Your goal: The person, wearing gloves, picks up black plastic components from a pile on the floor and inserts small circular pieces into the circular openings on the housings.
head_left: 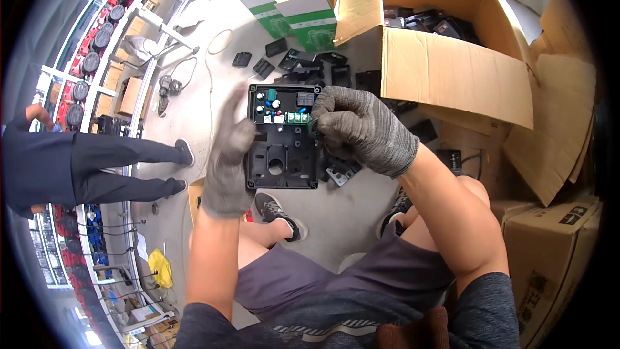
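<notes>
A black plastic housing [282,165] with a small circuit board [279,108] fitted in its upper half is held up in front of me. The board carries a green terminal block, a dark relay and several small round components. My right hand [365,126], in a grey knit glove, is closed at the housing's right edge, thumb and forefinger pressed together; its other fingers are partly hidden. Along the left edge is my left hand [229,161], also gloved. Its fingers point upward, smeared by motion, with the thumb apart from them, close to the housing's side.
Several black plastic parts [303,64] lie on the floor beyond the housing. An open cardboard box [452,64] of black parts stands at the far right, beside green-and-white cartons [310,22]. A closed carton [549,252] is near right. At left, a person [97,158] stands by metal racks.
</notes>
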A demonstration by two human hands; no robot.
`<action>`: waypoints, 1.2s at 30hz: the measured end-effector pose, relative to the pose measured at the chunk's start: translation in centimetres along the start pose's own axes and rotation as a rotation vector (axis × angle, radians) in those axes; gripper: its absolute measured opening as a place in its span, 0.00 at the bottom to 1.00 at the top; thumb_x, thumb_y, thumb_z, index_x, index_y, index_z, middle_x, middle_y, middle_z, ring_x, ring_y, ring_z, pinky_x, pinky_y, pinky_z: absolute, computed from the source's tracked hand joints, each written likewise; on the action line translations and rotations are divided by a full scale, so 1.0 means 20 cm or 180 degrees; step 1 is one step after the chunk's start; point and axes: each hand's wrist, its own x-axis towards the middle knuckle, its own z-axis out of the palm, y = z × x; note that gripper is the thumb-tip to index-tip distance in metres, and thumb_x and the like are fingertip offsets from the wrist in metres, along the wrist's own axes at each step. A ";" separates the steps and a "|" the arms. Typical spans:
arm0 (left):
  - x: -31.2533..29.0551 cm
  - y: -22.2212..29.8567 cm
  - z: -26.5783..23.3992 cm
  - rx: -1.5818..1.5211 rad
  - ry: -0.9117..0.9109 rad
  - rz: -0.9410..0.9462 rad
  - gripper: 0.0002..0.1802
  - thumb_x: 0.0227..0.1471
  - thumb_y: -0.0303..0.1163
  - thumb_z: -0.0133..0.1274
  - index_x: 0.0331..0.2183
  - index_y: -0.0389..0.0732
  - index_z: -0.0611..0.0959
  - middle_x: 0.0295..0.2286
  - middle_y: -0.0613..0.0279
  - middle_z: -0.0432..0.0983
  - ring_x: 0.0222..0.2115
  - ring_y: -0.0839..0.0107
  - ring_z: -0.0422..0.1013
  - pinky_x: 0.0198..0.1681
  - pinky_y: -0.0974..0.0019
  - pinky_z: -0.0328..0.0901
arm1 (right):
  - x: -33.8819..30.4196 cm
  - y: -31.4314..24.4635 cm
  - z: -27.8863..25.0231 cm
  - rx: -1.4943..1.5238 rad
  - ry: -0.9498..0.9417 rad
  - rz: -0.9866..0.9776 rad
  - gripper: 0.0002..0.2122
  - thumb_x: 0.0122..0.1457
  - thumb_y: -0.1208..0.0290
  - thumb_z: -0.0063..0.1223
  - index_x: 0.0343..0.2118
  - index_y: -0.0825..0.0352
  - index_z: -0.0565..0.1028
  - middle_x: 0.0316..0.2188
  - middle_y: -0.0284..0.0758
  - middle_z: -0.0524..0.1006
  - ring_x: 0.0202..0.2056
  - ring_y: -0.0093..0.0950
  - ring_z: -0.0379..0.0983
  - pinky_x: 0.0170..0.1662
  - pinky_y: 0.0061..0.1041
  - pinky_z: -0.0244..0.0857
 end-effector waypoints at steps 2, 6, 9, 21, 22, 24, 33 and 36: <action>0.03 -0.05 -0.04 -0.0309 -0.0174 -0.0786 0.33 0.53 0.39 0.59 0.57 0.37 0.71 0.43 0.57 0.76 0.43 0.71 0.75 0.47 0.65 0.74 | 0.01 0.00 0.01 -0.0826 0.0074 -0.0199 0.08 0.60 0.69 0.59 0.29 0.68 0.76 0.25 0.27 0.72 0.32 0.17 0.68 0.39 0.23 0.67; 0.08 -0.17 -0.04 -0.0340 0.0199 -0.0625 0.27 0.55 0.29 0.57 0.56 0.39 0.70 0.44 0.58 0.75 0.41 0.70 0.76 0.44 0.66 0.76 | 0.08 0.09 0.00 -0.1368 0.0397 -0.0183 0.07 0.58 0.70 0.61 0.30 0.68 0.76 0.37 0.35 0.76 0.36 0.20 0.70 0.42 0.26 0.68; 0.11 -0.26 -0.04 0.0090 0.0754 0.0013 0.21 0.57 0.30 0.57 0.51 0.41 0.71 0.42 0.60 0.75 0.38 0.72 0.77 0.39 0.68 0.77 | 0.10 0.15 0.02 -0.1924 0.0643 -0.0573 0.08 0.58 0.70 0.61 0.30 0.69 0.76 0.43 0.41 0.76 0.38 0.25 0.72 0.43 0.29 0.69; 0.02 -0.42 -0.11 0.0737 0.0792 0.0361 0.25 0.58 0.33 0.59 0.52 0.38 0.67 0.43 0.60 0.72 0.41 0.75 0.72 0.44 0.70 0.72 | 0.17 0.24 0.13 -0.2510 0.1132 -0.0157 0.09 0.58 0.73 0.63 0.29 0.71 0.73 0.21 0.35 0.75 0.23 0.20 0.68 0.29 0.25 0.68; 0.02 -0.42 -0.13 0.0469 0.0788 0.0233 0.27 0.56 0.31 0.61 0.52 0.38 0.67 0.44 0.59 0.72 0.42 0.74 0.73 0.45 0.70 0.73 | 0.18 0.24 0.13 -0.2348 0.1058 -0.0050 0.10 0.58 0.73 0.64 0.29 0.70 0.72 0.21 0.36 0.75 0.23 0.21 0.68 0.29 0.25 0.68; 0.01 -0.39 -0.12 0.0282 0.0730 0.0015 0.29 0.54 0.30 0.63 0.52 0.38 0.67 0.44 0.59 0.73 0.42 0.73 0.74 0.45 0.70 0.73 | 0.19 0.25 0.13 -0.2337 0.1065 0.0067 0.10 0.57 0.72 0.63 0.29 0.71 0.72 0.22 0.40 0.76 0.24 0.29 0.73 0.30 0.29 0.69; 0.00 -0.51 -0.25 -0.0057 0.0934 -0.0954 0.40 0.44 0.18 0.67 0.55 0.40 0.62 0.44 0.57 0.73 0.44 0.71 0.74 0.42 0.69 0.76 | 0.19 0.42 0.14 -0.2856 0.0834 -0.0146 0.10 0.56 0.72 0.63 0.29 0.70 0.73 0.22 0.44 0.77 0.24 0.37 0.76 0.30 0.33 0.70; -0.02 -0.56 -0.34 -0.0219 0.0798 -0.1162 0.40 0.43 0.19 0.68 0.54 0.41 0.64 0.42 0.60 0.76 0.43 0.71 0.75 0.45 0.67 0.75 | 0.16 0.47 0.18 -0.2811 0.0791 0.0043 0.09 0.57 0.72 0.63 0.30 0.70 0.73 0.22 0.41 0.77 0.24 0.30 0.74 0.31 0.30 0.70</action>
